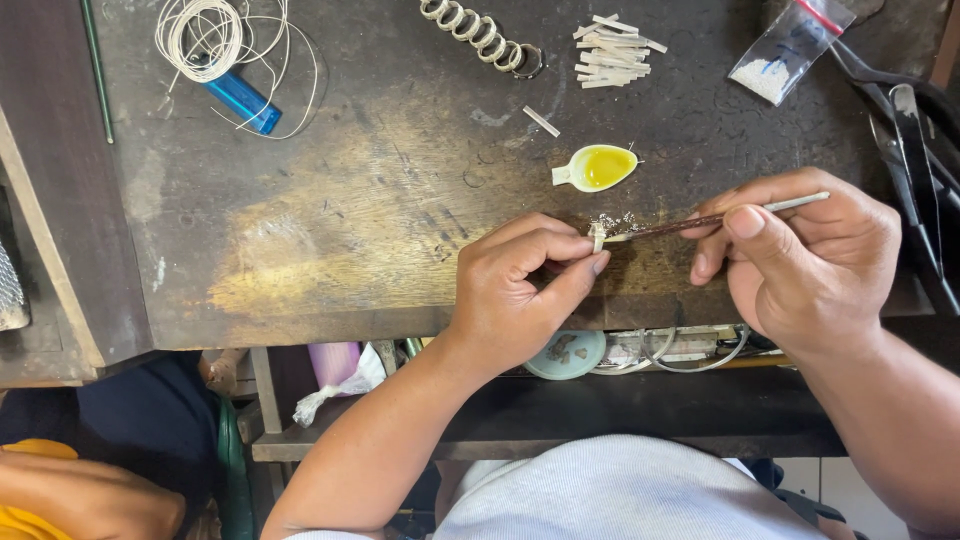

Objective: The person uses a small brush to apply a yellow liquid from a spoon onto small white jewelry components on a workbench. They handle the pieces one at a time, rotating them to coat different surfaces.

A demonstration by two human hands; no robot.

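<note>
My left hand (520, 285) pinches a small pale strip-shaped piece (597, 236) between thumb and forefinger, just above the worn wooden bench (330, 200). My right hand (810, 255) holds a thin brush-like tool (720, 217) like a pen, its tip touching the small piece. A little heap of tiny silvery grains (617, 222) lies on the bench right beside the tip. A small white spoon-shaped dish of yellow liquid (598, 167) sits just above them.
On the bench lie a coil of white wire (205, 35) over a blue lighter (243, 100), a row of metal rings (480, 35), several short pale strips (612, 55), a small plastic bag of white grains (790, 50) and dark pliers (915, 150). Another person's arm (80, 495) shows at bottom left.
</note>
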